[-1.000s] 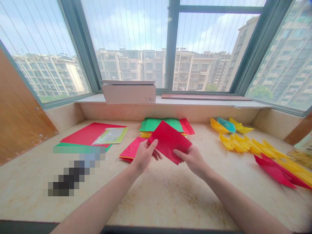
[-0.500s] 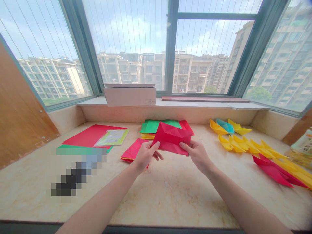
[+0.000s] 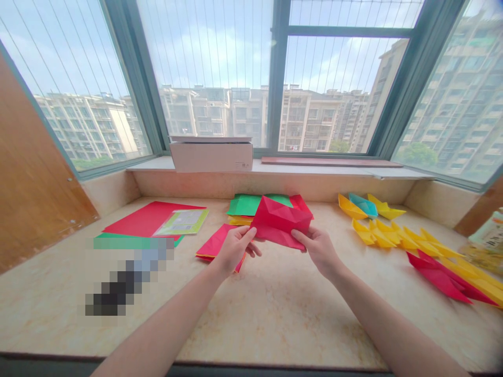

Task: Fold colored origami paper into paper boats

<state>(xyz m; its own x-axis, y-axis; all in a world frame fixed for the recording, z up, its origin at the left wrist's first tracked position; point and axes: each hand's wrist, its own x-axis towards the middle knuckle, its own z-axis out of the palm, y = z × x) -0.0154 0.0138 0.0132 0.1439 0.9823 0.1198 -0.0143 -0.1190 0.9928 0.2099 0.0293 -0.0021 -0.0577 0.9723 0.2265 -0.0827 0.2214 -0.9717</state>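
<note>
Both my hands hold a creased red paper [image 3: 280, 222] in the air above the marble counter [image 3: 251, 309]. My left hand [image 3: 234, 248] pinches its left corner between thumb and fingers. My right hand [image 3: 319, 248] pinches its right lower edge. The sheet is bowed and partly folded, with several crease lines showing. Below and behind it lie a red-and-yellow stack [image 3: 214, 242] and a green sheet [image 3: 251, 203].
Folded yellow paper boats [image 3: 387, 232], a teal boat [image 3: 363, 203] and red boats [image 3: 444, 277] lie at the right. A large red sheet [image 3: 143, 219] with a green-yellow packet [image 3: 183, 221] lies at the left. A white box [image 3: 212, 153] stands on the window sill.
The flat red sheet has been bent and folded up between my hands, and both hands have moved slightly up and away from me.
</note>
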